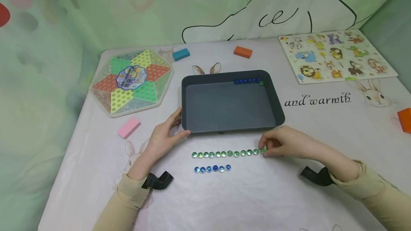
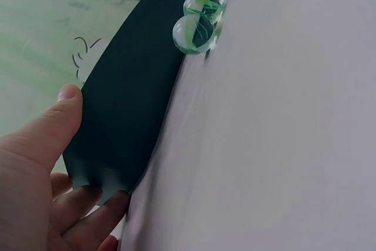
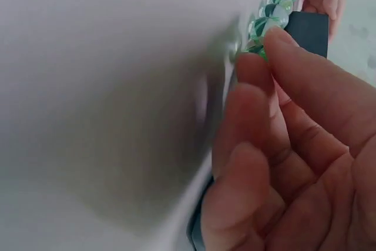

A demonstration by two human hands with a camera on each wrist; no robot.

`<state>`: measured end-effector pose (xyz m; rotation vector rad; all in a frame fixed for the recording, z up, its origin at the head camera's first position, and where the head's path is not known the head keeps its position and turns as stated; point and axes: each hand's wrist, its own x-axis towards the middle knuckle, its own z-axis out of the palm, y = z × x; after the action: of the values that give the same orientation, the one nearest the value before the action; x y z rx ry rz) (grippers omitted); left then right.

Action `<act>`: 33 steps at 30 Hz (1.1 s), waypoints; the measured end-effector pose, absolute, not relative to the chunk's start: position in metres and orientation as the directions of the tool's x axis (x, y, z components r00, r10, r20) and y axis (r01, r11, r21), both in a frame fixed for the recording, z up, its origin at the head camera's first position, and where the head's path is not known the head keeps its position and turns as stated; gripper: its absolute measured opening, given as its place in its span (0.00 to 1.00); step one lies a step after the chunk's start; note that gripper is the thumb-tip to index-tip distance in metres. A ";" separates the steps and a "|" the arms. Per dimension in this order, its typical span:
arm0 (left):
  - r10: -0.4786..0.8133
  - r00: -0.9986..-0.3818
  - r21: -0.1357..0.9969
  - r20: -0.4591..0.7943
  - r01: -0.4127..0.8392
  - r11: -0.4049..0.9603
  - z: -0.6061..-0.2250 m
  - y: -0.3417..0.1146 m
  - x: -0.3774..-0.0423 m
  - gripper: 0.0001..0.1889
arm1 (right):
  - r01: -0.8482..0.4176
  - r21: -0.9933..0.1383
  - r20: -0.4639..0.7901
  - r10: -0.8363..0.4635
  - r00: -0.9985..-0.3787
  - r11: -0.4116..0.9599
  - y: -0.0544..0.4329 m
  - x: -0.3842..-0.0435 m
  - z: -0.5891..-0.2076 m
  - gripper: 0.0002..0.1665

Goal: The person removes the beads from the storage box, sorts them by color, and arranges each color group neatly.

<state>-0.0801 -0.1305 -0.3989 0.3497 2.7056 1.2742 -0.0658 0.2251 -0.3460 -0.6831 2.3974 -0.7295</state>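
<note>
A dark grey rectangular tray (image 1: 224, 106) lies on the table. My left hand (image 1: 162, 138) holds its near left corner, thumb at the front side and fingers along the left side. My right hand (image 1: 284, 142) pinches a green marble (image 1: 263, 151) at the right end of a row of green marbles (image 1: 223, 154) in front of the tray. In the right wrist view, the thumb and forefinger mostly hide that marble. Nearer me lies a shorter row of blue marbles (image 1: 215, 168). Inside the tray, several dark blue marbles (image 1: 245, 81) line the far wall, with one green marble (image 1: 261, 83) at the corner.
A hexagonal Chinese checkers box (image 1: 131, 81) lies at left, with a pink block (image 1: 129, 127) in front. Blue (image 1: 181, 54) and orange blocks (image 1: 243, 52) sit behind the tray. An animal puzzle board (image 1: 337, 57) lies back right; another orange block (image 1: 405, 119) is at the right edge.
</note>
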 end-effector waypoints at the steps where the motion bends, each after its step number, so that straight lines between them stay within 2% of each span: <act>1: 0.263 -0.965 0.773 -0.019 0.153 0.616 -0.399 -0.130 -0.080 0.40 | -0.304 -0.615 -0.345 -0.596 -0.725 0.727 0.225 -0.066 -0.346 0.05; 18: 0.266 -0.964 0.768 -0.012 0.161 0.620 -0.398 -0.130 -0.080 0.41 | -0.312 -0.611 -0.357 -0.606 -0.711 0.727 0.226 -0.067 -0.346 0.08; 22: 0.269 -0.963 0.767 -0.003 0.170 0.619 -0.397 -0.130 -0.079 0.41 | -0.349 -0.614 -0.346 -0.639 -0.687 0.708 0.226 -0.068 -0.338 0.09; 28: 0.269 -0.962 0.762 0.038 0.203 0.615 -0.399 -0.130 -0.078 0.41 | -0.358 -0.680 -0.323 -0.700 -0.637 0.640 0.219 -0.084 -0.309 0.11; 30: 0.266 -0.963 0.764 0.037 0.199 0.613 -0.399 -0.130 -0.078 0.41 | -0.329 -0.705 -0.309 -0.690 -0.655 0.628 0.215 -0.094 -0.298 0.12; 33: 0.265 -0.964 0.779 0.015 0.178 0.601 -0.398 -0.129 -0.077 0.41 | -0.267 -0.704 -0.293 -0.611 -0.735 0.658 0.212 -0.112 -0.284 0.14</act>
<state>-0.0774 -0.1291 -0.3979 0.3772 2.7185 1.3060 -0.1123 0.2117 -0.2839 -0.6812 2.3584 -0.8875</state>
